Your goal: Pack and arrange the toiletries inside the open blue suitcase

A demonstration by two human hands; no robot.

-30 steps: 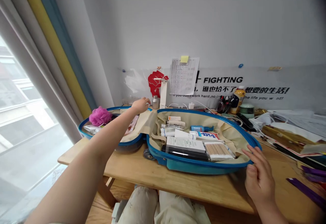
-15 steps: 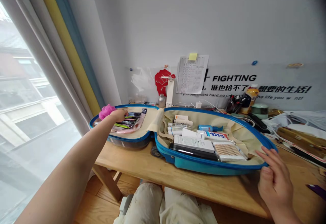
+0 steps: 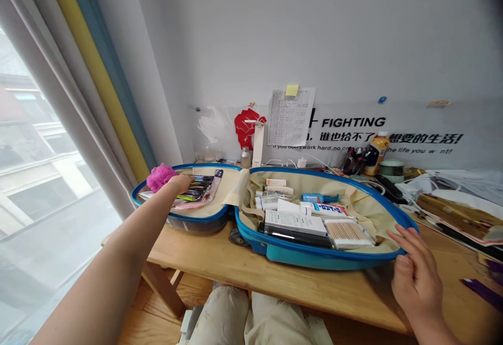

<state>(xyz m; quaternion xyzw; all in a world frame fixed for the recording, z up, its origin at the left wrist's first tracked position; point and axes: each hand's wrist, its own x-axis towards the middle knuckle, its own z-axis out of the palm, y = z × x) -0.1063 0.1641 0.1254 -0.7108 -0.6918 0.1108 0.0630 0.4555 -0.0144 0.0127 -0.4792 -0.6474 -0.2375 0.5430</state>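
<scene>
An open blue suitcase [image 3: 326, 264] lies on the wooden table. My left hand [image 3: 181, 181] is at the packaged toothbrushes [image 3: 200, 188] in its left half, beside the pink bath puff [image 3: 161, 176]; the fingertips are too small and covered to read. At the right rim is my right hand [image 3: 416, 269], fingers apart, holding nothing. The right half contains a toothpaste tube [image 3: 326, 209], a blue bottle [image 3: 319, 198], a white box [image 3: 294, 223], a pack of cotton swabs [image 3: 349, 233] and several small tubes.
Behind the suitcase stand a small clear bottle [image 3: 245, 156] and a white lamp [image 3: 258, 145]. At the right are an orange-labelled bottle [image 3: 377, 153], a green jar [image 3: 391, 169], cables and a gold case [image 3: 456, 214]. The table's front edge [image 3: 298, 300] faces my legs.
The view has shifted slightly, moving the suitcase and both hands a little left in the picture. My hands stay at the toothbrush packs and right rim.
</scene>
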